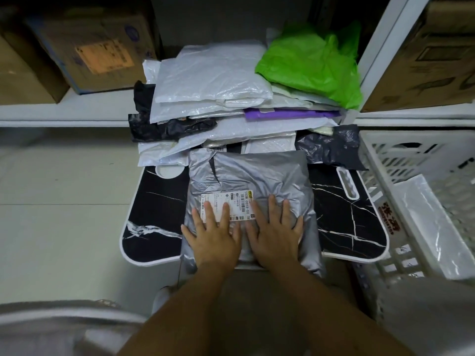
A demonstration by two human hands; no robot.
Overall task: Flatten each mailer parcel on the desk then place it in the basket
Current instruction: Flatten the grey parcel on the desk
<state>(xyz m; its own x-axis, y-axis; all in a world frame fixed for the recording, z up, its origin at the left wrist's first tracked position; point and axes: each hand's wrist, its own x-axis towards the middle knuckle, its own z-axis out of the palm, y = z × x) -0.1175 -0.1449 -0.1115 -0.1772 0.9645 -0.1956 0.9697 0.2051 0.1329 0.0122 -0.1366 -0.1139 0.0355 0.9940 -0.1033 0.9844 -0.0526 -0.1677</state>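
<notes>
A silver-grey mailer parcel point(257, 176) with a white shipping label lies on the black marble-patterned desk point(347, 217), near its front edge. My left hand point(214, 233) presses flat on the parcel's lower left, fingers straight and partly over the label. My right hand point(276, 231) presses flat beside it on the lower middle, fingers spread. A white plastic basket point(380, 155) stands to the right of the desk, with a clear-wrapped white parcel point(431, 227) lying inside.
Behind the grey parcel is a pile of several mailers: white ones point(213, 78), black ones point(169, 129), a purple one point(290, 114) and a green bag point(311, 65). Cardboard boxes point(97, 50) sit on white shelves at left and right. Pale floor lies to the left.
</notes>
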